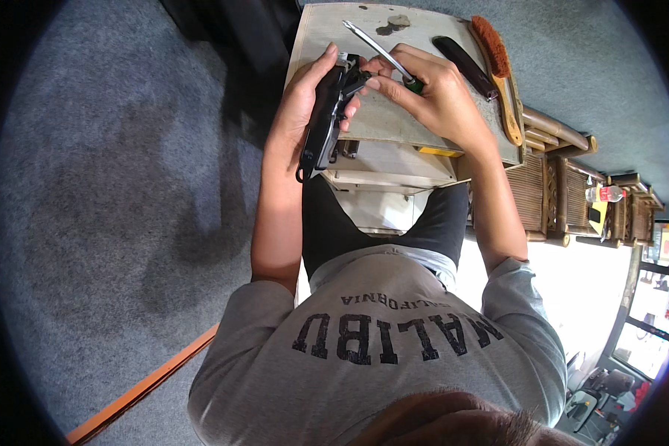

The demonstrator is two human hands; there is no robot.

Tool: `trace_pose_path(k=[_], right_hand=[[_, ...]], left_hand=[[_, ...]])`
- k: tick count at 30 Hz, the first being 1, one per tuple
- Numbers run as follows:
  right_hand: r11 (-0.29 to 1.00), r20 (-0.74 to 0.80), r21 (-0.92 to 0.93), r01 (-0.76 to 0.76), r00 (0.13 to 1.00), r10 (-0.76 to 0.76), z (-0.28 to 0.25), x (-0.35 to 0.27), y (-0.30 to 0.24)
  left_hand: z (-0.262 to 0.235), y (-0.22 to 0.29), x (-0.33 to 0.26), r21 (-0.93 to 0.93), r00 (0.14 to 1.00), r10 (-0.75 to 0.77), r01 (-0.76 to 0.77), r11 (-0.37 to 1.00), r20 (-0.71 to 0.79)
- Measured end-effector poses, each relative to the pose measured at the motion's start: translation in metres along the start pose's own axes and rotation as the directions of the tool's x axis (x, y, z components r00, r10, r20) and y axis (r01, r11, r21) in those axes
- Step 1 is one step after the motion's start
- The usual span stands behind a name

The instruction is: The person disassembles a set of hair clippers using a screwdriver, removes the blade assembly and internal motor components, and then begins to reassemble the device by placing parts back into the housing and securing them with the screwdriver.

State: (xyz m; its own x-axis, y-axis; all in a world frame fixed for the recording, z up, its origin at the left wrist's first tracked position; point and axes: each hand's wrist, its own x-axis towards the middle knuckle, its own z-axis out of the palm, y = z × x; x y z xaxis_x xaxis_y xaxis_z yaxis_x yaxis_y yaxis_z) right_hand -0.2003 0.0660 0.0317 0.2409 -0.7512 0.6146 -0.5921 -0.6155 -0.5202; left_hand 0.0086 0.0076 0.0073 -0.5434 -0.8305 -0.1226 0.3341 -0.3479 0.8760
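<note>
The left hand (296, 104) grips the black clipper (327, 123) above the table's (405, 128) near edge, apparently to steady it. The right hand (447, 93), over the table, holds the screwdriver (379, 50) tucked back, seemingly freeing thumb and forefinger for the clipper's upper end. A black casing (464, 68) and brush (501, 71) lie along the table's right side, likely out of the way.
</note>
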Motion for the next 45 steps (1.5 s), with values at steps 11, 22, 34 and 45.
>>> trace_pose_path(k=[11, 22, 34, 45], right_hand=[[0.997, 0.038, 0.068, -0.018, 0.999, 0.016, 0.008, 0.004, 0.006], [0.984, 0.037, 0.124, -0.126, 0.992, 0.122, 0.010, 0.002, 0.009], [0.999, -0.051, 0.036, -0.009, 0.999, 0.011, 0.011, 0.002, 0.014], [0.942, 0.052, 0.150, -0.302, 0.953, 0.297, 0.013, 0.002, 0.009]], left_hand=[[0.002, 0.001, -0.002, 0.067, 1.000, 0.001, -0.003, 0.998, 0.023], [0.003, 0.001, -0.002, 0.107, 0.999, 0.014, -0.019, 0.994, 0.046], [0.007, 0.000, -0.003, 0.105, 0.999, 0.024, -0.029, 0.994, 0.047], [0.002, -0.004, 0.001, 0.189, 0.991, 0.097, -0.114, 0.975, 0.094]])
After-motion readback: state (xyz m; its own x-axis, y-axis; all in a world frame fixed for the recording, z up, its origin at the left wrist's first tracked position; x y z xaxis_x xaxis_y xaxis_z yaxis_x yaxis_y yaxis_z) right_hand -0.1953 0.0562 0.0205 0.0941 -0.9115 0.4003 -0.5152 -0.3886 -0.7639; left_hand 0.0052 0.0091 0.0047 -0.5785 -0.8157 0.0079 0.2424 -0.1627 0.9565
